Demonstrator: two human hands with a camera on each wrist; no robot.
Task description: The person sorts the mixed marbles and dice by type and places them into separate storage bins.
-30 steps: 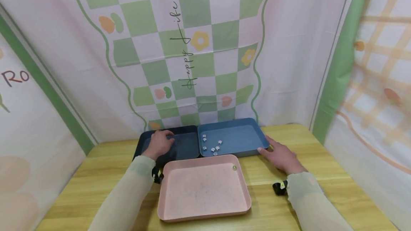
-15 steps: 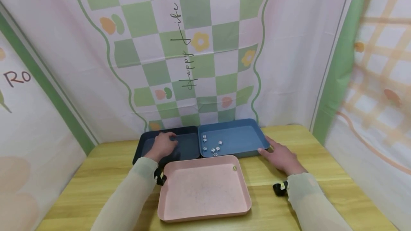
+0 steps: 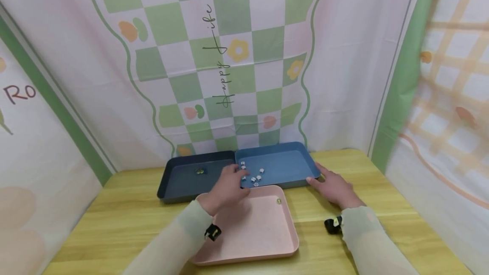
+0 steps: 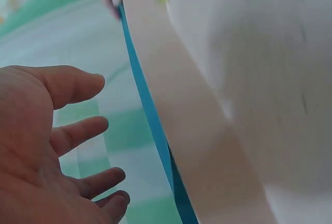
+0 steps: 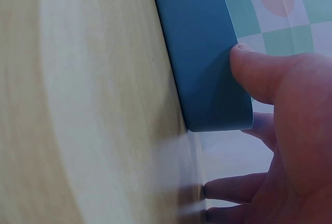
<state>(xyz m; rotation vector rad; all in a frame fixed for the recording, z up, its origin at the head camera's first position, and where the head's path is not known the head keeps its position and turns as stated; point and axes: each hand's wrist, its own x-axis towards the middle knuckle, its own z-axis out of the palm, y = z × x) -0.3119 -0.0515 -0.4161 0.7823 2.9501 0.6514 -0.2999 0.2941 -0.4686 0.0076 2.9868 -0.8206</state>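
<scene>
My left hand (image 3: 227, 188) hovers over the far edge of the pink tray (image 3: 263, 241), fingertips near the white dice (image 3: 258, 178) in the blue tray (image 3: 284, 164). In the left wrist view this hand (image 4: 46, 151) has its fingers spread, with nothing between them. My right hand (image 3: 334, 186) holds the blue tray's near right corner, thumb at the front rim and forefinger on the side. The right wrist view shows its thumb touching the tray wall (image 5: 207, 63). Several dice lie at the blue tray's left end; the left hand partly covers some.
A dark tray (image 3: 179, 183) stands left of the blue one, holding a small greenish cluster (image 3: 200, 171) too small to make out. One small yellow-green round thing (image 3: 279, 201) lies in the pink tray's far right corner. Behind the wooden table (image 3: 103, 224) hangs a checked curtain (image 3: 263, 46).
My left hand has moved right and nearer, from over the dark tray to beside the dice, uncovering the small greenish cluster there. The right hand stays at the blue tray's corner.
</scene>
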